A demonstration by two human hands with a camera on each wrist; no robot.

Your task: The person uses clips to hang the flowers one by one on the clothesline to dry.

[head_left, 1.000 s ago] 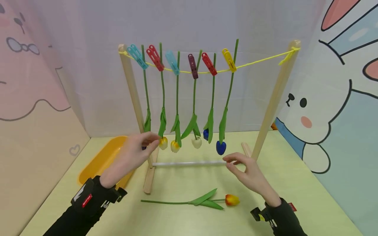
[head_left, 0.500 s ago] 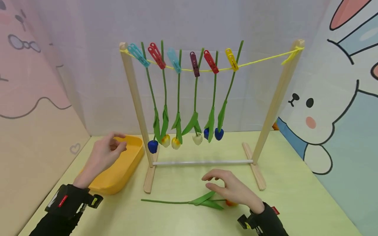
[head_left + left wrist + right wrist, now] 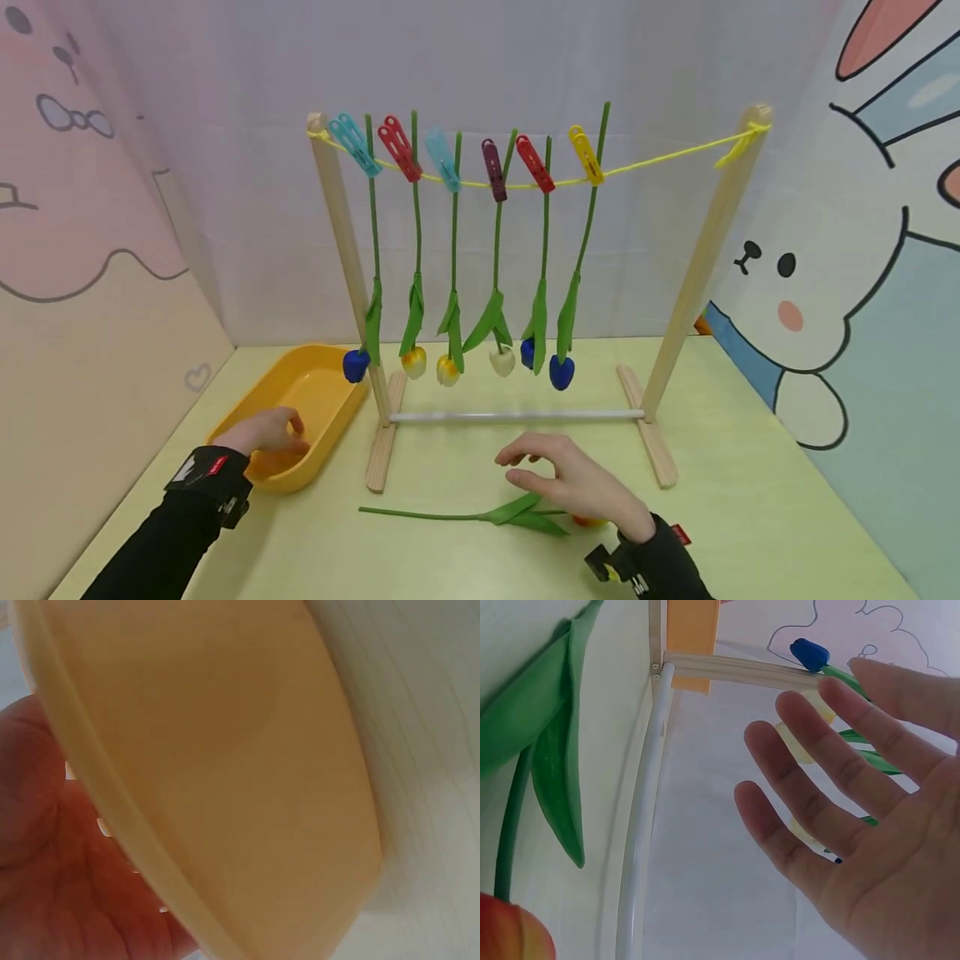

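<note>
My left hand [image 3: 262, 433] reaches down inside the yellow tray [image 3: 330, 396], its fingers bent towards the tray floor. In the left wrist view the tray wall [image 3: 217, 765] hides its fingertips, and I cannot tell whether they hold anything. My right hand [image 3: 573, 479] hovers over a tulip [image 3: 498, 514] lying on the table, fingers spread and loosely curved, nothing in them. It partly covers the red-and-yellow bloom in the head view; the right wrist view shows that bloom [image 3: 514, 930] at its lower left.
Several tulips hang head-down from a yellow string [image 3: 660, 161], held by coloured clothespins such as a yellow one [image 3: 586, 155]. Wooden posts [image 3: 701, 275] stand at both ends, joined low down by a white rod [image 3: 517, 415]. The leftmost blue tulip [image 3: 356, 366] hangs near the tray.
My left hand has left the leftmost hanging tulip and gone down into the tray. My right hand has dropped from beside the rightmost tulip to above the lying one. The hanging end tulips have swung.
</note>
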